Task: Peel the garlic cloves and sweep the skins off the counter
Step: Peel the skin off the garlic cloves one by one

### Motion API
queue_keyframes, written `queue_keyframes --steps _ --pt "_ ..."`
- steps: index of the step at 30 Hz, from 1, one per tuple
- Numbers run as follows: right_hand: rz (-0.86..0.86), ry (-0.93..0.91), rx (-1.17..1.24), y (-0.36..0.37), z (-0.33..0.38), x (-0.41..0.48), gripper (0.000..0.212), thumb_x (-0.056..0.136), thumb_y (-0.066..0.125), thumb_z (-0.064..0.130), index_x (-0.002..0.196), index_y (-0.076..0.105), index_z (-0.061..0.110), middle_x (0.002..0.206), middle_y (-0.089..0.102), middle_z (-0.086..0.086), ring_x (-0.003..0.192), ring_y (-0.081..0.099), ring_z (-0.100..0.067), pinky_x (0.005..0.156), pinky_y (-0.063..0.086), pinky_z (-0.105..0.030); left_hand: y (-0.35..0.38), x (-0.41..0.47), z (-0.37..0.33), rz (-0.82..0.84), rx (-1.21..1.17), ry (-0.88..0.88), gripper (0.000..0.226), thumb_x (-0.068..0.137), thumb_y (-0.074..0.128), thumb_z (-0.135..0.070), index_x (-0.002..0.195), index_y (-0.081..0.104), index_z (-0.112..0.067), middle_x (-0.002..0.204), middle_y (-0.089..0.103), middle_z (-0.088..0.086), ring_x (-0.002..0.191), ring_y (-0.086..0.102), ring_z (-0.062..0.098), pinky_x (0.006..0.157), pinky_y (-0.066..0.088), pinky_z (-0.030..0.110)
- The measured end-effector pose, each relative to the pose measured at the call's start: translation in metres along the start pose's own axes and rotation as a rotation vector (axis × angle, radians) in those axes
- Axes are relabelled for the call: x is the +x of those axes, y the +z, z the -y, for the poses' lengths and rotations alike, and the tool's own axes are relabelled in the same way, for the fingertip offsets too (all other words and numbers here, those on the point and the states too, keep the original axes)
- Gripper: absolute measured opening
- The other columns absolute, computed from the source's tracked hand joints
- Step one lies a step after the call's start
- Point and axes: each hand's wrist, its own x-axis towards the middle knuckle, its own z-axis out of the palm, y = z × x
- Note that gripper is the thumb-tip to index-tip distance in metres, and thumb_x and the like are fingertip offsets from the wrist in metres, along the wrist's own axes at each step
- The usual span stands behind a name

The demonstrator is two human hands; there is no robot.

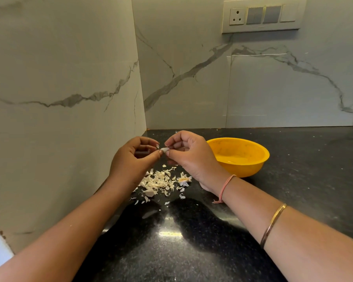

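A small white garlic clove (pixel 165 149) is held in the air between both hands, above the black counter (pixel 293 159). My left hand (pixel 133 159) pinches it from the left with thumb and fingertips. My right hand (pixel 188 154) pinches it from the right, fingers curled. Below them lies a heap of pale garlic skins (pixel 159 181) spread on the counter, with a garlic root end (pixel 184 179) at its right edge. A few stray flakes lie nearer to me.
A yellow plastic bowl (pixel 240 157) stands on the counter just right of my right hand. Marble walls meet in a corner behind the hands. A switch panel (pixel 262 16) is on the back wall. The counter runs on to the right and toward me.
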Motion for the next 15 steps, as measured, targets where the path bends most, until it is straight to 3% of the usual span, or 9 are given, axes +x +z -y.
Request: queue_keyframes --steps 3,7,15 --pt "-0.010 0.023 0.006 -0.001 0.000 0.000 0.013 0.081 0.065 -0.003 0.083 0.062 0.009 0.077 0.065 -0.011 0.069 0.062 -0.017 0.071 0.058 -0.038 0.001 -0.002 -0.001 0.033 0.081 0.133 0.016 0.080 0.072 -0.013 0.080 0.066 -0.028 0.075 0.068 -0.010 0.069 0.062 0.001 0.062 0.049 0.013" --pt "0.027 0.132 0.164 -0.005 0.004 0.001 0.012 0.084 0.058 -0.007 0.082 0.062 0.005 0.073 0.063 -0.009 0.062 0.061 -0.012 0.063 0.057 -0.025 -0.002 -0.004 0.000 0.067 0.167 0.241 0.023 0.081 0.071 -0.009 0.080 0.067 -0.032 0.076 0.069 -0.009 0.071 0.065 0.004 0.062 0.050 0.015" --pt "0.134 0.326 0.399 -0.013 0.007 0.004 0.008 0.085 0.054 -0.007 0.084 0.060 -0.002 0.074 0.061 -0.017 0.056 0.058 -0.014 0.060 0.056 -0.026 -0.007 -0.004 0.000 0.119 0.285 0.480 0.024 0.079 0.072 -0.006 0.087 0.066 -0.028 0.085 0.066 -0.009 0.080 0.062 0.006 0.072 0.051 0.022"
